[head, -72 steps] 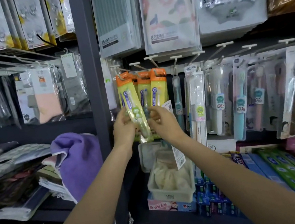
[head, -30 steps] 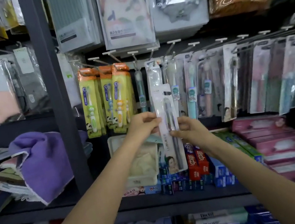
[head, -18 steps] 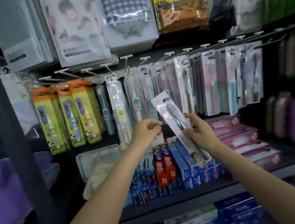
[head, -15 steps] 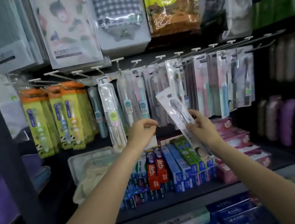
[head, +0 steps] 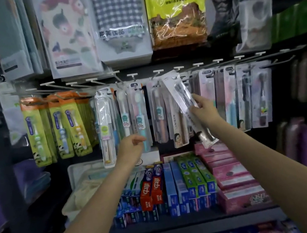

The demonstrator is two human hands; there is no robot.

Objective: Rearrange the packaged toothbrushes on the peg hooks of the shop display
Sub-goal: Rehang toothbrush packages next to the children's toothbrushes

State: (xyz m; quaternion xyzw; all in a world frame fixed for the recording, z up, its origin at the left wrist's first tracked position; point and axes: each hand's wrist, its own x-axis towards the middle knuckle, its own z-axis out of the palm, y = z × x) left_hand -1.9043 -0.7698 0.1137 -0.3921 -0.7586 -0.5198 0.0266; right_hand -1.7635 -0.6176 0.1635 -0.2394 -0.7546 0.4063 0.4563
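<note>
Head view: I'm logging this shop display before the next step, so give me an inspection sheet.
Surface: shelf under the peg hooks.
Job's things: clear toothbrush pack, tilted, top at the hooks; other packs hang in rows.
Clutter: toothpaste boxes stacked on the shelf.
Grippers: right hand holds the tilted pack; left hand loosely curled, holding nothing.
Cables: nothing seen.
Surroundings: packaged towels above.

Two bare forearms reach up from the lower edge of the view, with no sleeve, cuff, watch or band showing on either of them. The left hand (head: pixel 131 147) and the right hand (head: pixel 204 108) are ungloved, and no ring is visible on the fingers that show. The fingernails are too small and blurred to describe.
</note>
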